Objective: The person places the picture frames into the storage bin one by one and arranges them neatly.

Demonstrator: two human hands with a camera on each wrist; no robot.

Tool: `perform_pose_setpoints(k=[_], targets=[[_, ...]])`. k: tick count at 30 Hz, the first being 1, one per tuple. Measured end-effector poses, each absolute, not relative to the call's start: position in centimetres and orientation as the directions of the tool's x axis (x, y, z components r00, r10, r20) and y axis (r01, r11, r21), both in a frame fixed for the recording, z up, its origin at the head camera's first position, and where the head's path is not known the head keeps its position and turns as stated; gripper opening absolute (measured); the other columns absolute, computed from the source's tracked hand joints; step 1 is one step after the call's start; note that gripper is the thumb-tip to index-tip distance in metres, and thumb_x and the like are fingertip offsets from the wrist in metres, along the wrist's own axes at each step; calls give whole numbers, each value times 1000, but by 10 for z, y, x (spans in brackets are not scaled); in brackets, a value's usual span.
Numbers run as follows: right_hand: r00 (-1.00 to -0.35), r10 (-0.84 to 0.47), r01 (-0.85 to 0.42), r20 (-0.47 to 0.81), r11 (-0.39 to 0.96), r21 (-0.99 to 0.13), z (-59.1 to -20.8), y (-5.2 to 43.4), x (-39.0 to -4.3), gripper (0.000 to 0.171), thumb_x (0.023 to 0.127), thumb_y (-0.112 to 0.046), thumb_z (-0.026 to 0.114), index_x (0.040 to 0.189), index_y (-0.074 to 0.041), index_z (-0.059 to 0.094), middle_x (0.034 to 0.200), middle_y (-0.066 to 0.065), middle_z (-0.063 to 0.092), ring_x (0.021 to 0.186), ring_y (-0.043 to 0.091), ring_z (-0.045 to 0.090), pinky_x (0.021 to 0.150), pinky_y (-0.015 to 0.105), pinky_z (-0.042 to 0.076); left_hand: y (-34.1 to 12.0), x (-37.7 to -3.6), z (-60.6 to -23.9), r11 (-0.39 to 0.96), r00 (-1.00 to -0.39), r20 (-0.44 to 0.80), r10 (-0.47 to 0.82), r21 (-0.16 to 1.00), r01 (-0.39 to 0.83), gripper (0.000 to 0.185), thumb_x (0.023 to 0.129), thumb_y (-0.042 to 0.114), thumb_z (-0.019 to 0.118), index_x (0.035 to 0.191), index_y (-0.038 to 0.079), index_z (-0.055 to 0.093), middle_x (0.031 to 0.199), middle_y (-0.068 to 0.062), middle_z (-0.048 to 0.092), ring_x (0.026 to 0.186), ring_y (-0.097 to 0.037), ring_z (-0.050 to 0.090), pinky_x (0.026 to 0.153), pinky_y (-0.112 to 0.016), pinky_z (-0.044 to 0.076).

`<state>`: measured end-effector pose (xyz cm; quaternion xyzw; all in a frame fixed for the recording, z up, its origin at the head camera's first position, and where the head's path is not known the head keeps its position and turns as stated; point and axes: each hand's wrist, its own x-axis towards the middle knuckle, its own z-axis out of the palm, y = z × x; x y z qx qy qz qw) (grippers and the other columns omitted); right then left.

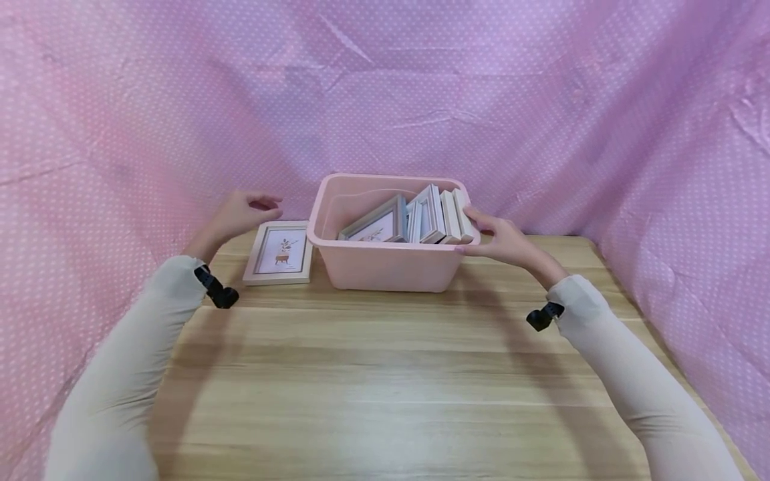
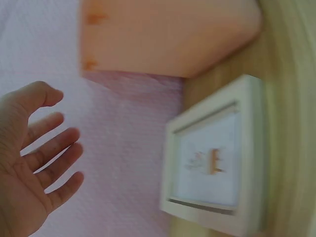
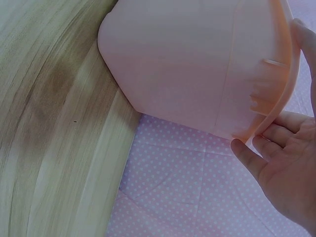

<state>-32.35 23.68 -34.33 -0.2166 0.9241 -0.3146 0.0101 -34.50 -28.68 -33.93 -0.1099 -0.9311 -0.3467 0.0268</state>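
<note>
We steady the pink bin [image 1: 385, 264] of frames, right hand [image 1: 502, 242] gripping its rim; left hand [image 1: 240, 214], fingers spread and empty, apparently must next grasp the frame [image 1: 279, 252] lying beside it.

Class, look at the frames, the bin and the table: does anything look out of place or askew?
One white frame lies flat on the table left of the pink bin, while the other frames stand leaning at uneven angles inside it. Nothing looks spilled or damaged.
</note>
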Motion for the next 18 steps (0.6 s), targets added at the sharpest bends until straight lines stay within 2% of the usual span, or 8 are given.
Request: perform_pose_setpoints(k=[4, 7, 13, 18], targets=[[-909, -406, -377, 92, 709, -595, -342, 237, -321, 94, 70, -54, 74, 147, -24, 30, 150, -3, 33, 134, 21, 39, 109, 41, 35, -289, -345, -367, 739, -976, 178, 126, 639, 212, 55, 85, 36, 66, 132, 10, 53, 123, -22, 59, 112, -36, 55, 93, -51, 47], [-909, -407, -375, 84, 715, -591, -343, 238, -320, 93, 71, -54, 74, 148, -25, 29, 150, -1, 33, 134, 23, 39, 109, 44, 36, -285, -346, -382, 749, -982, 173, 75, 640, 170, 67, 84, 41, 66, 140, 13, 43, 133, -24, 50, 123, -41, 46, 98, -58, 40], [-905, -410, -393, 114, 701, -595, -344, 238, -322, 93, 70, -53, 75, 147, -22, 32, 149, -3, 34, 135, 20, 37, 109, 41, 36, -281, -353, -410, 717, -982, 188, 18, 682, 144, 86, 80, 40, 71, 149, 16, 26, 143, -24, 38, 129, -43, 37, 101, -63, 34], [-907, -407, -388, 110, 701, -598, -344, 237, -322, 92, 70, -53, 75, 146, -24, 32, 149, -3, 35, 134, 19, 38, 109, 41, 36, -288, -357, -424, 677, -994, 113, -6, 731, 79, 95, 79, 46, 71, 151, 18, 16, 150, -21, 28, 135, -42, 29, 105, -64, 28]])
